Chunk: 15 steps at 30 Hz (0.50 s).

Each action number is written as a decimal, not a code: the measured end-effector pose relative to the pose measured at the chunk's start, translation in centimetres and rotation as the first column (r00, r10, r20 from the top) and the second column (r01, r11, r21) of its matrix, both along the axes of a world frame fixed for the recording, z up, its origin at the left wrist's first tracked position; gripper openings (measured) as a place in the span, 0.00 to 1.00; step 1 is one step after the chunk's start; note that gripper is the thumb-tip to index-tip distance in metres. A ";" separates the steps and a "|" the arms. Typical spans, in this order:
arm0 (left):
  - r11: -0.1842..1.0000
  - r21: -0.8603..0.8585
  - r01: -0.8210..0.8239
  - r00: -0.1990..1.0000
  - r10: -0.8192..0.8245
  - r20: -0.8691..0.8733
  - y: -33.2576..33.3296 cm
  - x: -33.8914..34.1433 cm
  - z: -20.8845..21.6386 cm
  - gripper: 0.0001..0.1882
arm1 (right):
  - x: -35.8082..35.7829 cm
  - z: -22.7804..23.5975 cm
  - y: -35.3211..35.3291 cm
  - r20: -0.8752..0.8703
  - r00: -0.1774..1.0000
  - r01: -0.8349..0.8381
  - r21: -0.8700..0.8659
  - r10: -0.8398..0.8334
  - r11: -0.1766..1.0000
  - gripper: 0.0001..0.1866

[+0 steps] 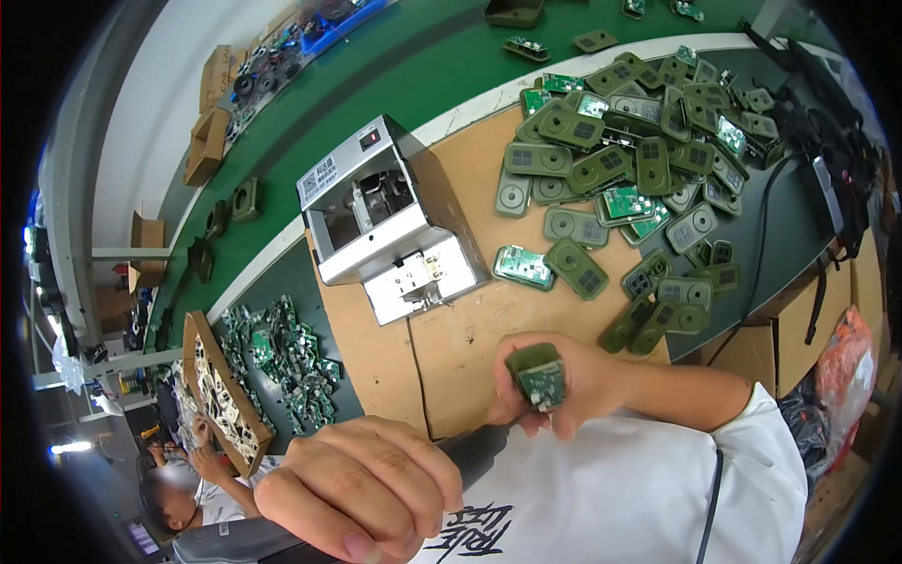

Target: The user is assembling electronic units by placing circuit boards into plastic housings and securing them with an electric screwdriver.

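Note:
My left hand (pixel 362 484), at the lower middle, is wrapped round a long black handheld tool (pixel 474 453). The tool's narrower end points right, toward my right hand (pixel 573 371). That hand grips a small olive-green housing (pixel 532 355) with a green circuit board (pixel 542 383) showing on its face. Whether the tool touches the board cannot be made out. Beyond my right hand, a pile of olive-green housings (pixel 601 167) spreads over the table, several with bare boards. Closest to the hand lie a housing with an open board (pixel 523 267) and a plain one (pixel 577 269).
A silver metal machine (pixel 381 216) stands on brown cardboard (pixel 470 338). Left of it lies a heap of loose circuit boards (pixel 301 362), beside a cardboard tray (pixel 221 395) of small white parts. Another person (pixel 202 493) works at the lower left. A green conveyor belt (pixel 310 122) curves behind.

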<state>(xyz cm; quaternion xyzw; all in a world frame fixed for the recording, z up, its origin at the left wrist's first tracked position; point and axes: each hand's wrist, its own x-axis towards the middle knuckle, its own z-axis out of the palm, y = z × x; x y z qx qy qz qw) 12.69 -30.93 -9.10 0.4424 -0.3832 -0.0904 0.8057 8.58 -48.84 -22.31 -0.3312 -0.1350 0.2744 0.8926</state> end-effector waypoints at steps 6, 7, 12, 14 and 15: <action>0.997 0.008 -0.076 0.993 0.075 0.088 -0.2 -0.2 0.0 0.32 | -0.6 -1.0 0.8 -0.397 0.917 0.024 -0.005 -0.025 1.000 0.36; 0.996 0.013 -0.090 0.990 0.088 0.107 -0.4 -0.2 -0.3 0.33 | -0.5 -0.8 0.7 -0.427 0.904 0.001 -0.083 -0.036 0.997 0.42; 0.994 0.104 -0.032 0.988 0.016 0.152 0.6 1.0 -1.4 0.14 | -0.5 -0.4 0.9 -0.436 0.896 0.014 -0.149 -0.079 0.989 0.41; 0.990 0.133 -0.036 0.994 0.022 0.105 0.6 0.9 -1.2 0.15 | -0.5 0.0 0.9 -0.442 0.893 0.006 -0.164 -0.079 0.986 0.41; 0.990 0.134 -0.037 0.994 0.023 0.106 0.5 0.8 -1.1 0.15 | -0.6 0.2 0.9 -0.448 0.891 -0.002 -0.162 -0.072 0.987 0.40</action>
